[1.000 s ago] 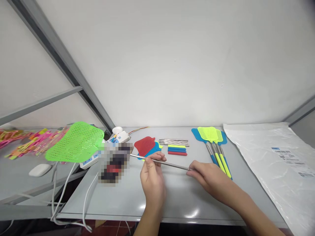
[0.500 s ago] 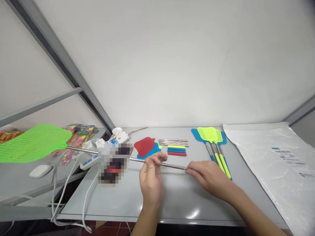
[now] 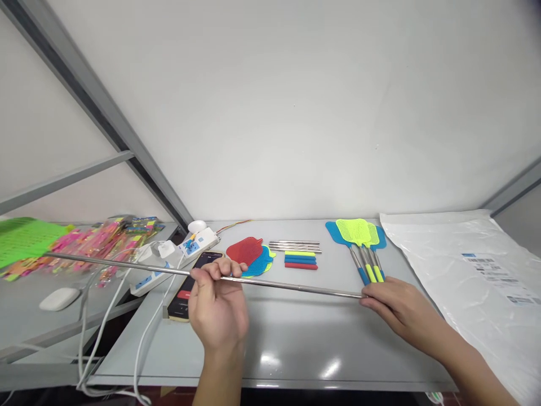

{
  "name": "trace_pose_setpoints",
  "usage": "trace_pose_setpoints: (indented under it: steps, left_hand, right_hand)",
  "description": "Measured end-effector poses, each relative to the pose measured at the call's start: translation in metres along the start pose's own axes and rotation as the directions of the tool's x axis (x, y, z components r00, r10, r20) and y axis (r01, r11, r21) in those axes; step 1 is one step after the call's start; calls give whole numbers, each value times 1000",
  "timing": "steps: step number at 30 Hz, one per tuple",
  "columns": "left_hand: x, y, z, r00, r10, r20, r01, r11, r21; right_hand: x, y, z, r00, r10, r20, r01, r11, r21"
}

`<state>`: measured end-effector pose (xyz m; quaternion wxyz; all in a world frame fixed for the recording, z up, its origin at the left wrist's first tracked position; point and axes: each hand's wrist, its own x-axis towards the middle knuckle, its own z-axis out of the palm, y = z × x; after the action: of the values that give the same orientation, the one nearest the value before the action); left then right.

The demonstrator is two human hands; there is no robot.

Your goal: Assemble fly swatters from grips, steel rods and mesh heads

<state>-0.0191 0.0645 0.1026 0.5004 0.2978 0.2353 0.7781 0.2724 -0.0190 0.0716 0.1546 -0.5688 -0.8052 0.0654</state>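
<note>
A fly swatter with a bright green head (image 3: 25, 241) and a long metal telescopic rod (image 3: 291, 286) stretches across the view above the table. My left hand (image 3: 220, 301) is palm up, its fingers and thumb closed around the rod's middle. At the right end my right hand (image 3: 395, 307) grips the rod between thumb and fingers and hides that end. Beyond the rod lie a red swatter head (image 3: 245, 252), a blue swatter head (image 3: 258, 264), several short metal rods (image 3: 295, 243) and several coloured handle grips (image 3: 300, 260).
Several finished-looking swatters (image 3: 355, 232) lie fanned behind my right hand. A white plastic mailer bag (image 3: 448, 254) covers the right side. On the left are a phone (image 3: 180, 301), a power strip (image 3: 198, 242), white cables (image 3: 99, 332) and colourful packets (image 3: 97, 239).
My hands have moved apart, the left one leftward and the right one rightward. More of the rod now shows, and the green head has shifted left, partly out of view.
</note>
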Motion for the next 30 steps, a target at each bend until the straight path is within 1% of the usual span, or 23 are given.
trace_pose_setpoints:
  steps: [2,4,6,8,9,10,11,12,14,18,22,24,27,30]
  left_hand:
    - [5,3,3,1000,-4,2,4,1000,-10]
    - [7,1,7,1000,7,-12,-7,1000,-15]
    - [2,-9,11,998,49,-46,-49,999,-3]
    - [-11,-23,15,997,63,-43,-61,997,46]
    - [-19,-31,16,999,34,-8,-33,996,86]
    - [-28,-39,17,998,-38,56,31,992,119]
    - [-36,-45,17,984,-129,120,112,984,142]
    - [-43,-49,18,972,-177,156,154,976,153]
    - [-51,-52,18,969,-181,170,153,974,166]
    - [-47,-42,21,987,-102,126,84,987,136]
    - [-40,-35,21,991,-85,101,73,991,116]
    - [-39,-38,20,990,-88,107,75,989,124]
    - [-40,-47,16,988,-91,125,72,986,148]
    - [-39,-58,11,979,-159,125,140,979,150]
  right_hand:
    - [-5,5,-2,1000,9,-8,-9,1000,-8]
    - [-7,8,-1,1000,23,-20,-23,1000,-8]
    - [-8,9,2,998,42,-45,-43,999,-9]
    - [-6,8,5,996,60,-63,-61,998,-11]
    - [-5,7,6,996,67,-64,-67,998,-12]
    - [-4,5,7,996,71,-61,-72,997,-14]
    - [-2,3,7,996,72,-55,-73,997,-15]
    - [-1,1,6,997,67,-49,-68,998,-16]
    - [2,-2,6,998,46,-37,-47,999,-16]
    - [2,-4,4,999,10,-47,-11,1000,-17]
    - [-3,0,3,997,35,-66,-37,999,-23]
    - [-8,5,2,994,72,-78,-74,997,-26]
    - [-17,13,3,989,115,-94,-118,992,-31]
    - [-27,20,3,982,144,-125,-149,988,-31]
